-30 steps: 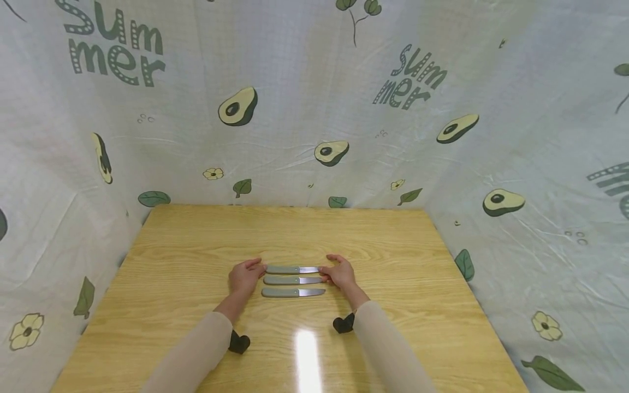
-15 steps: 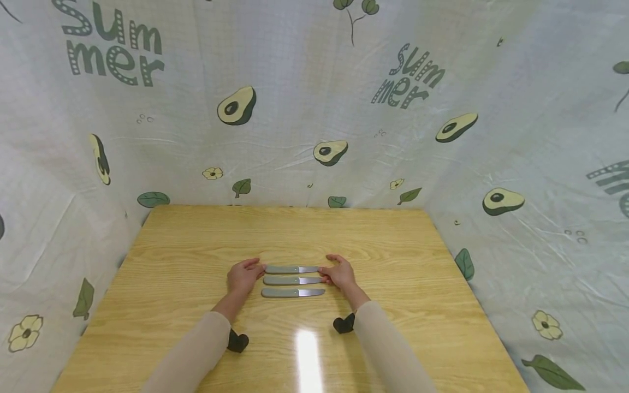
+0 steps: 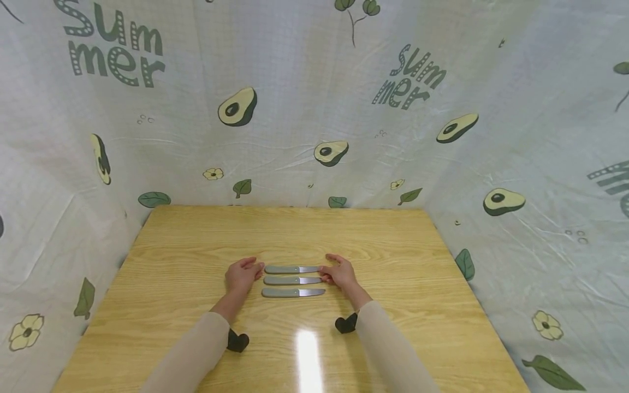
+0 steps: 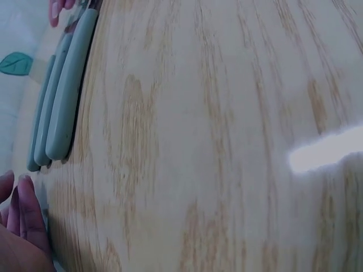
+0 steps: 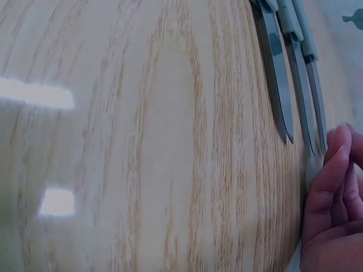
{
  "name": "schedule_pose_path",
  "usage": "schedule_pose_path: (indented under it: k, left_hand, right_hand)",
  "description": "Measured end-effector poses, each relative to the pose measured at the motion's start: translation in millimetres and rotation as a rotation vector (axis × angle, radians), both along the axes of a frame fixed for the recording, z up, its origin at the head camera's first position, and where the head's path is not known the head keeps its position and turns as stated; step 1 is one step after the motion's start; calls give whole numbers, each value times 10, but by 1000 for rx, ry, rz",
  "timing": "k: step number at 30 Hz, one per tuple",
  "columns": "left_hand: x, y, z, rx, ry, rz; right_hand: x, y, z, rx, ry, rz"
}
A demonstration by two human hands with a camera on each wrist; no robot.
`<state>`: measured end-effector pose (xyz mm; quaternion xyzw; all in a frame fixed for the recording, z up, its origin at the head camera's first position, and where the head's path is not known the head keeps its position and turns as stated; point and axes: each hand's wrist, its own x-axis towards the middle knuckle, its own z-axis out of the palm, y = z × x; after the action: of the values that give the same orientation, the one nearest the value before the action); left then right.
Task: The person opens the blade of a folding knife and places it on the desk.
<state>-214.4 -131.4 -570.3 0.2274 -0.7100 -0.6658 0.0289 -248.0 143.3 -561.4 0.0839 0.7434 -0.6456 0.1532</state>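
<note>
Three table knives with pale grey-green handles lie parallel on the wooden table, blades pointing right: a far knife [image 3: 282, 269], a middle knife [image 3: 282, 280] and a near knife [image 3: 280, 293]. My left hand [image 3: 241, 277] rests just left of the far knife's handle end, its fingers loosely bent and a small gap between them. Over at the blade side, my right hand [image 3: 342, 273] has its fingertips at the far knife's tip; in the right wrist view the right hand [image 5: 334, 209] appears to touch that tip, though its exact contact is hard to make out.
The wooden table [image 3: 196, 229] reaches back to a white curtain [image 3: 285, 71] printed with avocados and leaves, which also surrounds both sides. A bright light reflection [image 3: 308, 360] lies on the tabletop in front of the knives. Black straps with small pieces sit at both wrists.
My left hand has drawn slightly left, away from the far knife's handle end. The right hand stays at the blade tip, and the knives lie as before.
</note>
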Motion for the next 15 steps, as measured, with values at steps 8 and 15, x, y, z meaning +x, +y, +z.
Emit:
schedule_pose_path:
  k: [8,15]
  left_hand:
    - [-26,-58,14,-48,-1,23]
    - [-4,-166,68,-217,38,50]
  right_hand:
    - [-18,66,9,37,45,7]
    - [-91,134,94,89,110,11]
